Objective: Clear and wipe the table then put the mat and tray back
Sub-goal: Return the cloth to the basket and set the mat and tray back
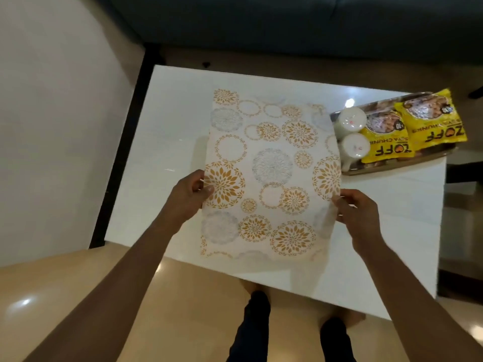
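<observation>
Near: left hand [189,195] pinching the left edge of the mat [270,176], thumb on top, fingers under. Right hand [359,214] doing the same on the right edge. Both clamped on the mat, nothing else held.

Mat itself: floral print, held over the middle of the white table [162,131], near edge hanging past the table's front edge, far end bowed and apparently off the surface. Cannot tell whether any part touches the table.

Far right: metal tray [397,169] on the table's right corner, loaded with two white cups [351,121] and two yellow snack packets [413,131]. Mat's right edge overlaps the tray's near corner in view; contact unclear.

Judgement: mat handling step, either lifting off or laying back; cannot tell which from here. For a clean job: keep both pinches level, tension across the width to kill the bow, steer clear of the cups, square edges to the table before letting go.
</observation>
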